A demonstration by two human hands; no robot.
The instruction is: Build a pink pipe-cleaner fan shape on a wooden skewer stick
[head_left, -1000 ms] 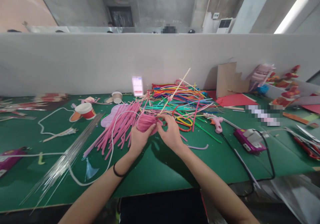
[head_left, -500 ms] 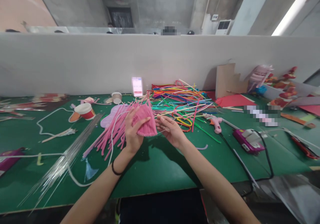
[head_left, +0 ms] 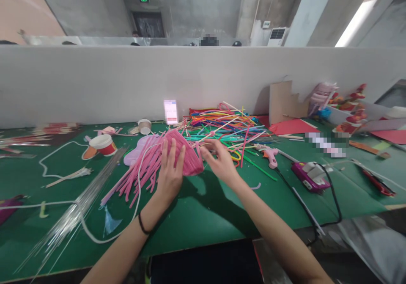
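- Far left on the green desk (head_left: 206, 216), a sheaf of thin silver wires (head_left: 72, 210) lies crossed by a looping white cord (head_left: 95, 233), with a red-and-white paper cup (head_left: 102, 143) behind them
- Loose pink fuzzy stems (head_left: 136, 176) fan out beside the person's left hand (head_left: 169, 176); its grip is spread, four fingers laid flat across the pink woven fan-shaped piece (head_left: 190, 157), with the thumb hidden behind it
- The pink woven fan-shaped piece is held tilted just above the desk between both hands, in front of a heap of multi-coloured stems (head_left: 228, 125)
- It looks light, soft and springy, probably wire-cored, so it should bend easily and keep the bend; a hard squeeze could crush the weave. Broad support across the flat face and a fingertip pinch at the rim seem the safest holds
- The right hand (head_left: 220, 163) has its grip pressed together, thumb and forefinger pinching the piece's right edge
- Further right, a pink glue gun (head_left: 269, 157) and a purple box-shaped device (head_left: 309, 176) lie well apart from the hands
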